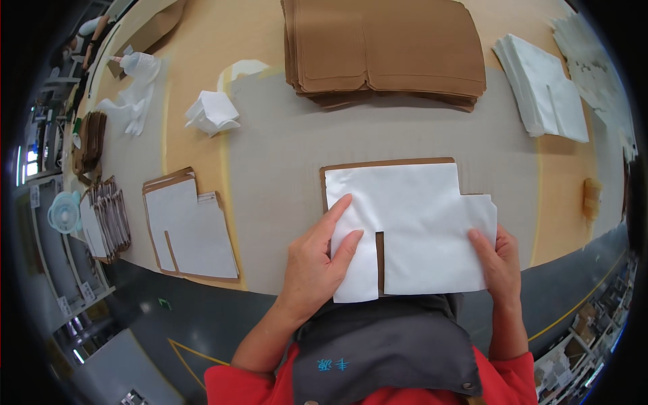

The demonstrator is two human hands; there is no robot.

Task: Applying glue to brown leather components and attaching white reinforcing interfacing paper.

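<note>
A: What is found at the left?
B: A stack of white-faced brown pieces (192,226), set well apart from the left hand (317,253). Its thumb and index finger are laid on the left side of the white sheet (428,229); whether it is gripped beneath cannot be told.
A: And the sheet?
B: It is laid over a brown panel (380,246) at the front of the table (277,182); its longer axis is stretched between both hands, its slot (380,270) nearer the left.
A: Further right?
B: The sheet's right edge is pinched by the right hand (503,263), thumb on top.
</note>
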